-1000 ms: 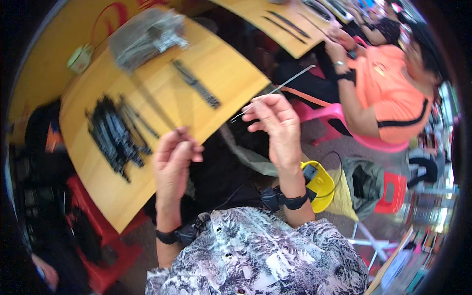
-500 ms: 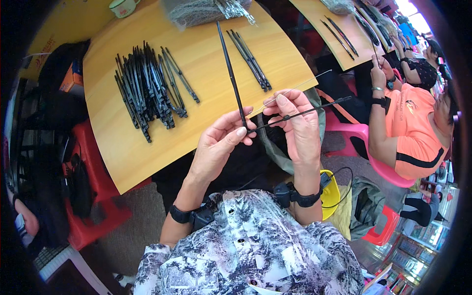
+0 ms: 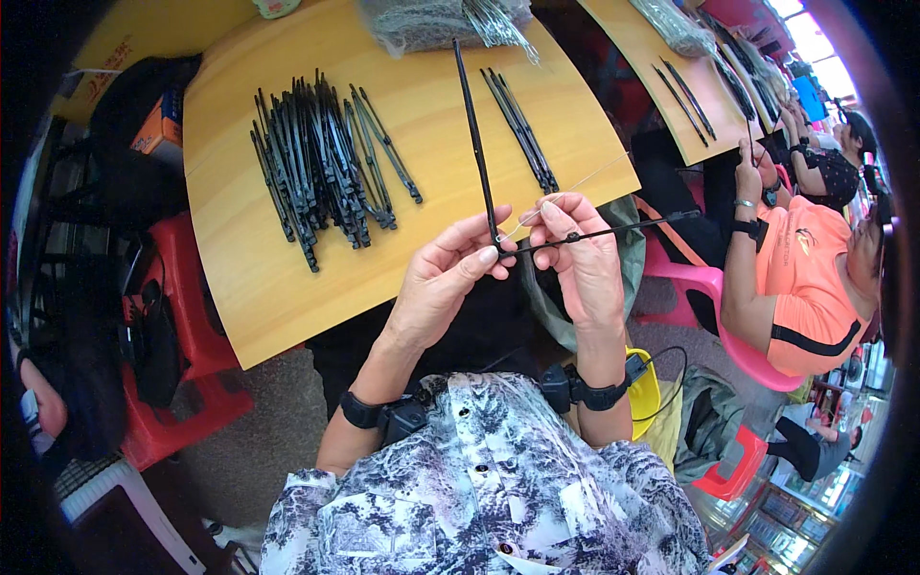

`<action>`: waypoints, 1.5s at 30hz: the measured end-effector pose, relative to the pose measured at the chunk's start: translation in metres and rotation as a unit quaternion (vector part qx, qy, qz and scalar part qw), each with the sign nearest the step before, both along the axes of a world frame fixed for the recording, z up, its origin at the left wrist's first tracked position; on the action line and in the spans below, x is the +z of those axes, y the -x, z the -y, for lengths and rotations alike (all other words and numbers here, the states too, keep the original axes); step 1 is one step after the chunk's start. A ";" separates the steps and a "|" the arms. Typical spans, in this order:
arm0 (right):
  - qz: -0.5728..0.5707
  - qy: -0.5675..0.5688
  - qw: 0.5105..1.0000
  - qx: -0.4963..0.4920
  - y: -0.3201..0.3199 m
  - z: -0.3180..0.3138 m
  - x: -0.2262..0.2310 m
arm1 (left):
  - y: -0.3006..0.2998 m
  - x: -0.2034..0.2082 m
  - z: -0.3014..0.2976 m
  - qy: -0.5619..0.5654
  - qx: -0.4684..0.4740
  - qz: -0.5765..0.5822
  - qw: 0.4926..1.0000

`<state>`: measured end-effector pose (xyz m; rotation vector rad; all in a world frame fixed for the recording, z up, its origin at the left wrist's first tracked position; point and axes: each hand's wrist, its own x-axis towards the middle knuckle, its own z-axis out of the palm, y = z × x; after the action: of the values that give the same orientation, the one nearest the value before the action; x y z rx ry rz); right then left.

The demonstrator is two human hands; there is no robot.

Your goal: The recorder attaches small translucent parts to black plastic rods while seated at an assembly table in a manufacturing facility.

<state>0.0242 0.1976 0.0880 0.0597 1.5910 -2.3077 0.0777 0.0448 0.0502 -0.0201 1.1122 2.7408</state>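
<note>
My left hand [image 3: 450, 264] pinches a thin black jointed rod [image 3: 470, 125], which looks like an umbrella rib, at its corner. One arm of it points up and away; the other runs right, across the fingers of my right hand [image 3: 582, 251]. That hand is closed on a fine silver wire [image 3: 599, 172] between thumb and fingertips. The wire's near end meets the rod's corner beside my left fingertips, while its far end sticks out to the upper right. Whether the wire passes through the rod is too small to tell.
On the wooden table [image 3: 249, 316] lie a big pile of black rods [image 3: 321, 163] and a smaller bunch [image 3: 520, 129]. A clear plastic bag [image 3: 422, 24] with silver wires [image 3: 503, 29] sits at the back. Right, a person in an orange shirt [image 3: 815, 278] works at another table; red stool [image 3: 177, 297] at left.
The wire's near end has come to the rod's corner, and its far end reaches out less. My right hand has moved a little closer to my left. The whole view has shifted slightly.
</note>
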 end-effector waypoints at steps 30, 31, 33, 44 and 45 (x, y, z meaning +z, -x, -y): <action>0.169 0.152 0.972 0.054 -0.002 0.003 -0.006 | -0.002 0.000 0.000 -0.108 -0.007 -0.010 0.994; 0.167 0.160 0.971 0.064 -0.004 0.005 -0.005 | -0.003 -0.001 0.000 -0.126 -0.004 -0.004 0.992; 0.112 0.115 0.986 0.037 -0.007 0.006 -0.004 | -0.003 -0.002 0.000 -0.144 -0.002 0.004 0.990; 0.056 0.090 0.994 0.038 -0.005 0.006 -0.007 | -0.003 -0.001 0.002 -0.124 -0.006 0.014 0.992; 0.058 0.096 0.993 0.039 -0.005 0.006 -0.008 | -0.002 -0.001 0.002 -0.130 -0.004 0.002 0.992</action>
<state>0.0291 0.1914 0.0804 0.0811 1.2869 -2.3399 0.0800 0.0429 0.0497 0.0135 0.7446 2.8535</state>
